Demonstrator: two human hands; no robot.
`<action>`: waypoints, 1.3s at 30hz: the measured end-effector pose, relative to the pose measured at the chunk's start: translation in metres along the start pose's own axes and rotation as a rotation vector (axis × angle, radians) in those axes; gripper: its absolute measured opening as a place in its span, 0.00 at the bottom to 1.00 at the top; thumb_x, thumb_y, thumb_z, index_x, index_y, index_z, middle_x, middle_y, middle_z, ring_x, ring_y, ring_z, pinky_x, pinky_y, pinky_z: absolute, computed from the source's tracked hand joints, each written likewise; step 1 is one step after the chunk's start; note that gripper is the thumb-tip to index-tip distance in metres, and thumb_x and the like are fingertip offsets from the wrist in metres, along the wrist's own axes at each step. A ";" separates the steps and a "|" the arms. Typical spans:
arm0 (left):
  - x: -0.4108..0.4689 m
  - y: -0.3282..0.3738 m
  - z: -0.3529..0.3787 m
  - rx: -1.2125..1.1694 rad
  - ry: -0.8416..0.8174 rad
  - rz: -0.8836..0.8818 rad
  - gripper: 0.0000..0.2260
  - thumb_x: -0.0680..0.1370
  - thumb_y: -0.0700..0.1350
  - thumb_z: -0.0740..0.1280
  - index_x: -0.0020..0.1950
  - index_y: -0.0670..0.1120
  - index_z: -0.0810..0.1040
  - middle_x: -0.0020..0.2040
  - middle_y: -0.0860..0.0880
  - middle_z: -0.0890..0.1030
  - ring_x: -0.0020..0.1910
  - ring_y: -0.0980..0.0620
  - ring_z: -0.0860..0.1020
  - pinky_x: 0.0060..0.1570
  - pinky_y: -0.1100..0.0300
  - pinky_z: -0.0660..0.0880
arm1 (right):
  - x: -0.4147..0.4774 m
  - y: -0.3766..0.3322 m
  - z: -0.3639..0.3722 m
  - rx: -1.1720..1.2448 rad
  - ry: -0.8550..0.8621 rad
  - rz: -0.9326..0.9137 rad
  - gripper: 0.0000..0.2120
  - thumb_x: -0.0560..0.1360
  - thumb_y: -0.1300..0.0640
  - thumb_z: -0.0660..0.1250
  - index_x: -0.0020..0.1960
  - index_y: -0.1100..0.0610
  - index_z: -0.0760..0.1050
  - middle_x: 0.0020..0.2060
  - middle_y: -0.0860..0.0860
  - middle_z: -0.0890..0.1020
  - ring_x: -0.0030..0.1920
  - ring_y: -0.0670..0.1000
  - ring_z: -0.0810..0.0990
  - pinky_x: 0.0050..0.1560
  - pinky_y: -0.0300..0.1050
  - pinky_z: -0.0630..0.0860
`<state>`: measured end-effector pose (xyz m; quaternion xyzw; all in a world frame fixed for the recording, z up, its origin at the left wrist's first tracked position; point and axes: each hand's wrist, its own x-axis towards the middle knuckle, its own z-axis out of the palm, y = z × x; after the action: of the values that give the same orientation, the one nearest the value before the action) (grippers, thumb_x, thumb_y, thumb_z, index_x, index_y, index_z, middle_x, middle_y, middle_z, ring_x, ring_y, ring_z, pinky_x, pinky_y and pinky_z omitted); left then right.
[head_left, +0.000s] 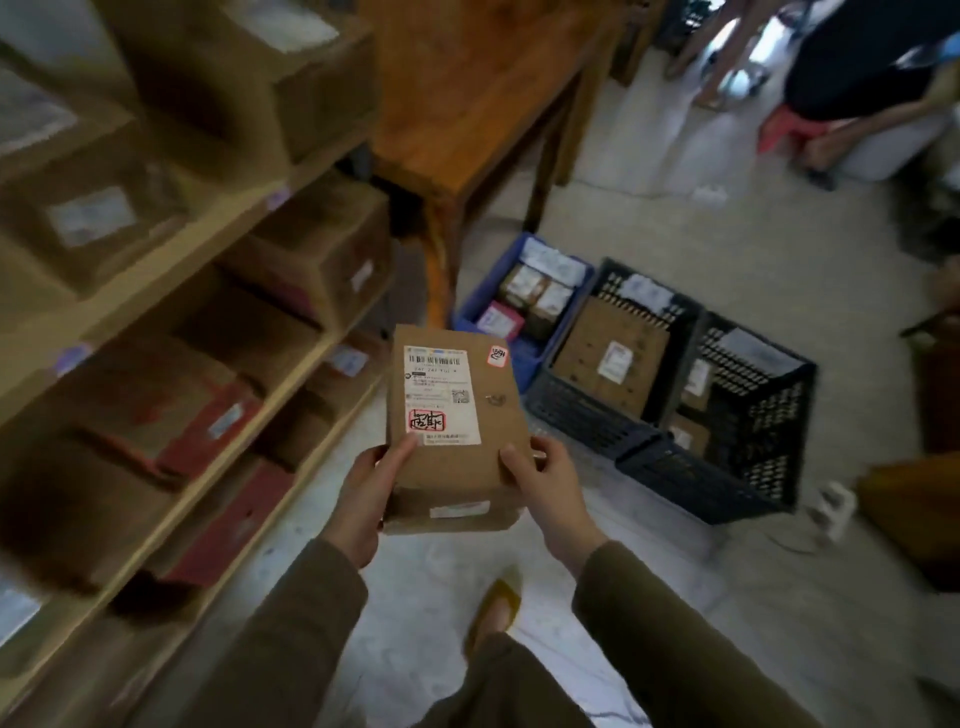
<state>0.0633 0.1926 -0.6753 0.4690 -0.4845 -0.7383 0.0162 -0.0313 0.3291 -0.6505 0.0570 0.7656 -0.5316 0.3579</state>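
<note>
A brown cardboard parcel (498, 415) with a white shipping label and a small red-edged sticker is held up in front of me, above the floor. My left hand (366, 493) grips its near left corner, thumb on top by the label. My right hand (548, 480) grips the near right corner, thumb on the top face. A second flat parcel (452, 512) lies under the first, held in the same grip.
Wooden shelves (171, 270) stacked with cardboard boxes fill the left. A wooden table (467, 104) stands behind. On the floor ahead sit a blue crate (470, 306) and two dark crates (587, 410) (737, 467) holding parcels. Another person (857, 67) sits at the far right.
</note>
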 end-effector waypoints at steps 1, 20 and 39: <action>0.011 0.008 0.025 0.027 -0.030 0.002 0.20 0.75 0.56 0.65 0.64 0.50 0.73 0.56 0.51 0.79 0.52 0.53 0.75 0.56 0.52 0.72 | 0.013 -0.006 -0.021 0.018 0.021 -0.005 0.19 0.78 0.53 0.61 0.67 0.56 0.63 0.56 0.51 0.74 0.48 0.48 0.75 0.51 0.43 0.73; 0.176 0.108 0.297 0.387 -0.304 -0.076 0.19 0.77 0.51 0.63 0.65 0.43 0.72 0.55 0.46 0.80 0.48 0.53 0.78 0.39 0.61 0.71 | 0.205 -0.068 -0.219 0.264 0.282 0.087 0.19 0.78 0.55 0.63 0.66 0.58 0.64 0.53 0.50 0.73 0.53 0.49 0.74 0.49 0.39 0.74; 0.276 0.006 0.684 0.719 -0.581 -0.199 0.21 0.79 0.52 0.62 0.69 0.47 0.67 0.64 0.47 0.74 0.60 0.47 0.73 0.64 0.50 0.69 | 0.351 0.021 -0.534 0.573 0.649 0.292 0.17 0.77 0.54 0.65 0.64 0.52 0.69 0.56 0.53 0.77 0.56 0.54 0.77 0.60 0.54 0.75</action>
<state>-0.5785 0.5366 -0.7951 0.2629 -0.6467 -0.6223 -0.3542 -0.5407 0.6911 -0.7853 0.4245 0.6442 -0.6206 0.1403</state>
